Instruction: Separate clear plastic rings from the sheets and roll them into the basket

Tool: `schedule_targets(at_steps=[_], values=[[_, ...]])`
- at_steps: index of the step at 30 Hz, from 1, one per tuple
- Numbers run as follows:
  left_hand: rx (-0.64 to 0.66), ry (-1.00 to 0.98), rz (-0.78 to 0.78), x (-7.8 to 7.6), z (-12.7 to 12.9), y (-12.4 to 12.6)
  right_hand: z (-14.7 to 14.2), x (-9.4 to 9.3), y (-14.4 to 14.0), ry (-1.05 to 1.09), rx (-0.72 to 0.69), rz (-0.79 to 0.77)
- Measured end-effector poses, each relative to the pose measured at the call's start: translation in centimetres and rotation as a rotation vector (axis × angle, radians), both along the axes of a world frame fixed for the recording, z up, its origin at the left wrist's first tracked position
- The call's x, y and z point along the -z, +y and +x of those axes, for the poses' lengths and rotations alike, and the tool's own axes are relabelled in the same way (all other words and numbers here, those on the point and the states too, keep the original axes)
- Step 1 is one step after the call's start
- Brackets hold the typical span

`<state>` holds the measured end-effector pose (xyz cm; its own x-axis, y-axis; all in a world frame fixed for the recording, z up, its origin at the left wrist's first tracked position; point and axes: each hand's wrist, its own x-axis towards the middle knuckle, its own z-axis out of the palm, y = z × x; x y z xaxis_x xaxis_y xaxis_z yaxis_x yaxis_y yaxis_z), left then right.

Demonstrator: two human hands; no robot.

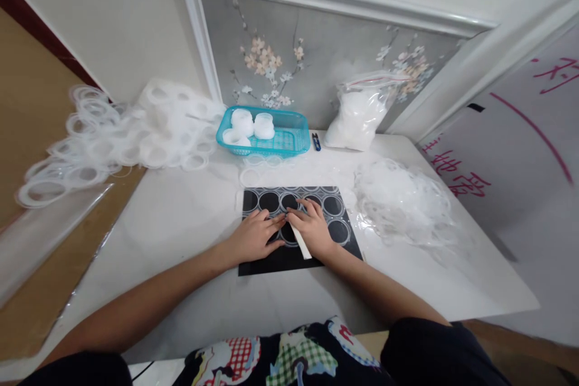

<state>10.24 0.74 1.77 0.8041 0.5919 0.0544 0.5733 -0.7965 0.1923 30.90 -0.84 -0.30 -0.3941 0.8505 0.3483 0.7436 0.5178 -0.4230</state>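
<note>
A black mat point(271, 265) lies on the white table, and over it is a clear sheet of joined plastic rings point(335, 205) in rows. My left hand point(254, 236) rests on the sheet's left part, its fingers stretched out and pressing down. Over the middle of the sheet, my right hand point(315, 230) is closed around a white flat strip point(301, 243). The strip's lower end sticks out below the palm, while its upper end is hidden by the fingers. Both hands' fingertips nearly meet at one ring.
Behind the mat stands a blue basket point(298, 143) holding stacks of white discs point(264, 126). Small blue snips point(316, 142) and a zip bag of white material point(355, 116) are beside it. Ring-shaped offcuts pile up left point(154, 126) and right point(402, 202).
</note>
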Motion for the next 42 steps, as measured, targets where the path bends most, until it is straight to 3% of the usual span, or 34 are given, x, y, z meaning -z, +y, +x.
schedule_targets(at_steps=[3,4,6,7,8,10,13,16,20,42], values=[[0.004,-0.015,-0.009,-0.2,-0.1,0.1,1.5,-1.6,2.8,-0.023,0.125,0.036],[0.000,-0.017,-0.012,-0.3,-0.1,0.2,2.5,-2.2,4.2,0.007,0.227,0.060],[-0.005,-0.017,-0.018,-0.6,-0.2,0.3,5.0,-3.3,6.4,0.149,0.599,0.135],[-0.007,-0.014,-0.019,-0.8,-0.1,0.4,6.1,-3.6,7.0,0.211,0.700,0.153],[-0.009,-0.009,-0.016,-1.0,0.0,0.4,7.0,-3.7,7.2,0.256,0.703,0.154],[-0.022,-0.003,0.002,-1.5,0.7,0.6,7.8,-3.1,6.3,0.323,0.543,0.075],[-0.013,-0.012,0.048,-1.8,2.4,0.6,6.9,-1.4,3.3,0.442,0.289,-0.133],[0.063,-0.012,0.078,-1.5,4.4,0.3,5.7,-0.2,1.4,0.506,0.208,-0.191],[0.092,0.025,0.081,-0.8,5.6,0.1,5.4,0.0,1.2,0.439,0.199,-0.142],[0.066,0.050,-0.007,-0.8,5.0,0.7,5.8,0.3,0.7,0.449,0.245,-0.151]])
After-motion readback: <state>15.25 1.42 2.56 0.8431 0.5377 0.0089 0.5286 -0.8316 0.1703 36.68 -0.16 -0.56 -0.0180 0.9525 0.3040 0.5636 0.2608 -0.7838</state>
